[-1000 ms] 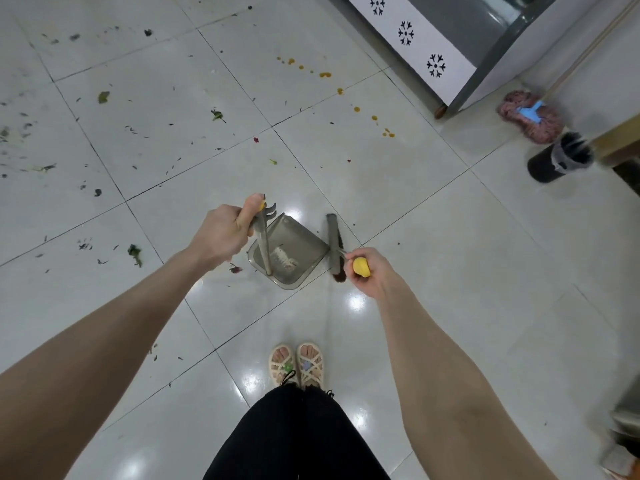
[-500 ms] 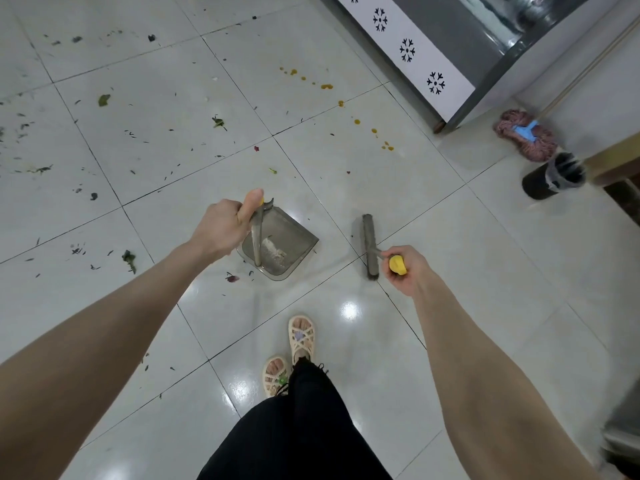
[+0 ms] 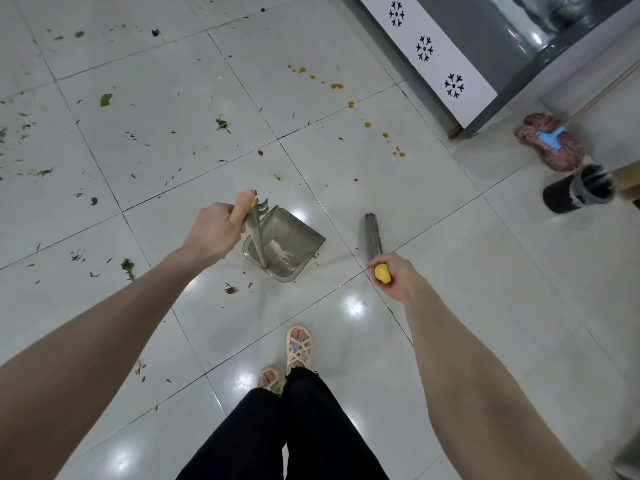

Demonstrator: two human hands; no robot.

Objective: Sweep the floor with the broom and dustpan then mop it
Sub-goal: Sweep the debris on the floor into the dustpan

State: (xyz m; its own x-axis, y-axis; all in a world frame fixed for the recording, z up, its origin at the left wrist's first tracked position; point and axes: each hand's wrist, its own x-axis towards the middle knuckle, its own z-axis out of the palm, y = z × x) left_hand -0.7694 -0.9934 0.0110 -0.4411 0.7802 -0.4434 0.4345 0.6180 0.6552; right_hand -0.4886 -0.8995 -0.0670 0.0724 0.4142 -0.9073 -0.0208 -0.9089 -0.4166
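Observation:
My left hand [image 3: 216, 230] grips the upright handle of a grey dustpan [image 3: 294, 237] that sits on the white tiled floor [image 3: 450, 271], with a little pale debris inside it. My right hand [image 3: 393, 273] grips the yellow-capped end of the broom handle; the grey broom head [image 3: 372, 235] rests on the floor to the right of the pan, a short gap apart. Green leaf scraps [image 3: 126, 266] and dark bits lie over the tiles to the left and behind. Orange drips [image 3: 336, 85] trail toward the back right. A pink mop [image 3: 550, 147] leans at the far right.
A grey cabinet with a white snowflake panel [image 3: 429, 50] stands at the back right. A black bin [image 3: 578, 192] sits below the mop head. My sandalled feet [image 3: 298, 344] and black trousers are just behind the dustpan.
The broom head has swung away from the dustpan's mouth to the right, opening a gap. The dustpan has stayed in place. My feet have shifted, one stepping forward.

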